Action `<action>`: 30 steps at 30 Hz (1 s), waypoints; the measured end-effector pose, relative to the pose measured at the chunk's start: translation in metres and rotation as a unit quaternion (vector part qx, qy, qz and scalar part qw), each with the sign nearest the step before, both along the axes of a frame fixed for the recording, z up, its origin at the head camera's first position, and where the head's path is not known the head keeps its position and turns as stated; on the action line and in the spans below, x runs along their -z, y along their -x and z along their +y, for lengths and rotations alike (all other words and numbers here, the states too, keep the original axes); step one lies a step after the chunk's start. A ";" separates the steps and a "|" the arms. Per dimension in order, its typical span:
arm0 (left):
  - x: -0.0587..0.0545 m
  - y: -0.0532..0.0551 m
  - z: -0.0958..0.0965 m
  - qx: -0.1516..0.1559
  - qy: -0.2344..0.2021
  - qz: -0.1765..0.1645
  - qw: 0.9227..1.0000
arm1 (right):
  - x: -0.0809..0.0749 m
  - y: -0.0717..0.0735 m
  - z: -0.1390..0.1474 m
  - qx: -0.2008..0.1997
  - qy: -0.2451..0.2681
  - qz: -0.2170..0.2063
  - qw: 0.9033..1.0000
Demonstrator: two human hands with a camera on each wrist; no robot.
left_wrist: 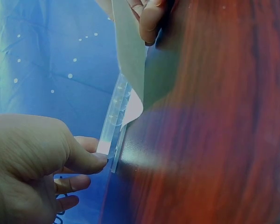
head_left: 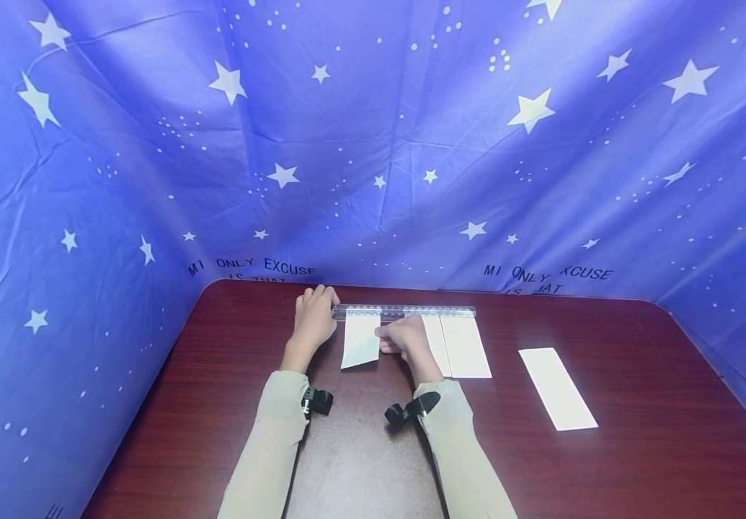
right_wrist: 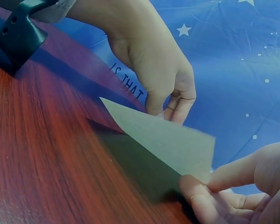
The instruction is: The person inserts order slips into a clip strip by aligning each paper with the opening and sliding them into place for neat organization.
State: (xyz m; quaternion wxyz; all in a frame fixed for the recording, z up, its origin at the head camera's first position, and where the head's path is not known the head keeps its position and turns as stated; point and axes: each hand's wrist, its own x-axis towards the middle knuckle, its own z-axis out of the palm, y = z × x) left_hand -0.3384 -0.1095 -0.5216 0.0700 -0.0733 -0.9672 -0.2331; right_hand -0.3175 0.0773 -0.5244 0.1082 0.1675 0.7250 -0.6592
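A clear plastic strip (head_left: 453, 311), patterned with a row of round shapes, lies across the table's far side. My left hand (head_left: 316, 316) is at its left end; in the left wrist view the thumb and fingers pinch that end. My right hand (head_left: 405, 336) pinches the right edge of a white paper piece (head_left: 361, 339) between thumb and fingers. The top of this paper meets the strip while its lower part is lifted and bent, casting a shadow on the table in the right wrist view. Two more white paper pieces (head_left: 466, 347) lie side by side to the right, their tops at the strip.
Farther right, a separate white paper piece (head_left: 558, 389) lies flat on the dark red wooden table (head_left: 178, 432). A blue cloth with white stars (head_left: 373, 144) hangs behind the table and along its sides. Black straps (head_left: 411, 409) are worn at both wrists.
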 end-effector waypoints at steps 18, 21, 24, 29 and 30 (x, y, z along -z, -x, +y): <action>0.000 0.001 -0.001 0.004 0.005 -0.004 1.000 | 0.003 0.000 -0.004 0.045 -0.019 0.035 0.998; 0.000 0.001 -0.001 0.003 0.004 -0.003 1.000 | 0.001 0.000 -0.002 0.039 -0.011 0.028 0.999; 0.000 0.001 -0.001 0.003 0.002 0.000 1.000 | -0.001 0.000 0.002 0.022 -0.005 0.014 1.000; 0.000 0.001 -0.001 0.002 -0.001 0.006 1.000 | -0.005 0.003 0.010 -0.022 -0.015 -0.020 0.999; 0.000 0.001 -0.001 0.001 -0.001 0.008 1.000 | -0.005 0.004 0.010 -0.031 -0.016 -0.026 0.999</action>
